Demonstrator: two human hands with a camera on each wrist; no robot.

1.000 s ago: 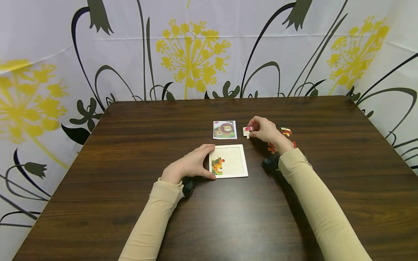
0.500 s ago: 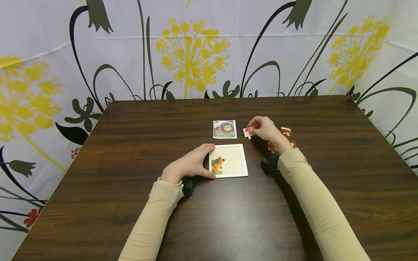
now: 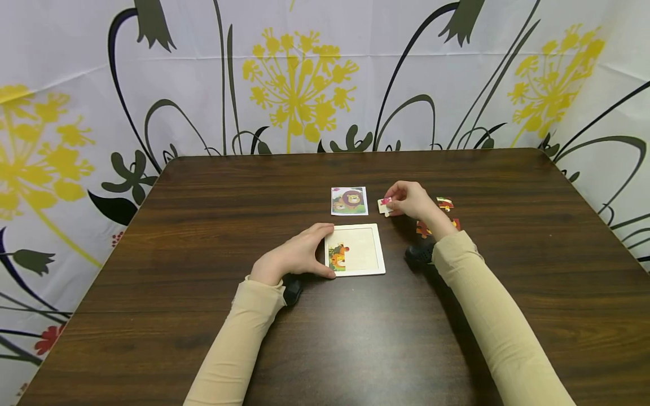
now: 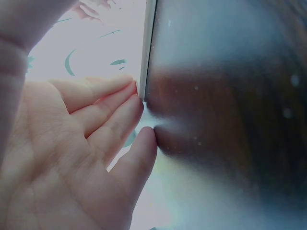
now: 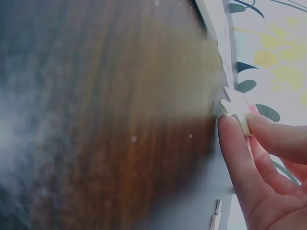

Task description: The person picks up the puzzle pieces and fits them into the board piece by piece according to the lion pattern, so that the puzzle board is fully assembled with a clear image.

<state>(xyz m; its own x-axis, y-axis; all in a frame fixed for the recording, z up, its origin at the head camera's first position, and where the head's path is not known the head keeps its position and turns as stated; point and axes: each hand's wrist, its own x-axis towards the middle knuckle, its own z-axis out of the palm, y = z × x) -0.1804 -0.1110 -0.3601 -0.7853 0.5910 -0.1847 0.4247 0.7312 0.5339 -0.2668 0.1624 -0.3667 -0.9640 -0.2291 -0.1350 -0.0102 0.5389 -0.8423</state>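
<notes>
My left hand [image 3: 296, 255] holds the left side of a cream puzzle tray [image 3: 364, 249], thumb at its near corner and fingers at the far one. In the left wrist view, fingertips touch the thin edge of the tray [image 4: 147, 52]. A joined orange-and-green section of the puzzle [image 3: 337, 259] lies in the tray's near left corner. Farther right, my right hand [image 3: 413, 202] pinches a pale puzzle piece with a pink patch [image 3: 383, 206] between thumb and fingers. The right wrist view shows this piece [image 5: 238, 109] side-on, held at the fingertips.
A square picture card with a lion [image 3: 349, 201] lies behind the tray. Loose puzzle pieces lie near my right hand, among them one red and green [image 3: 444, 204] and one red [image 3: 422, 228], partly hidden by the wrist. All rests on a dark wooden table [image 3: 203, 225].
The pale piece has turned slightly in my right fingers while that hand stays in about the same place. My left hand and the tray have not moved.
</notes>
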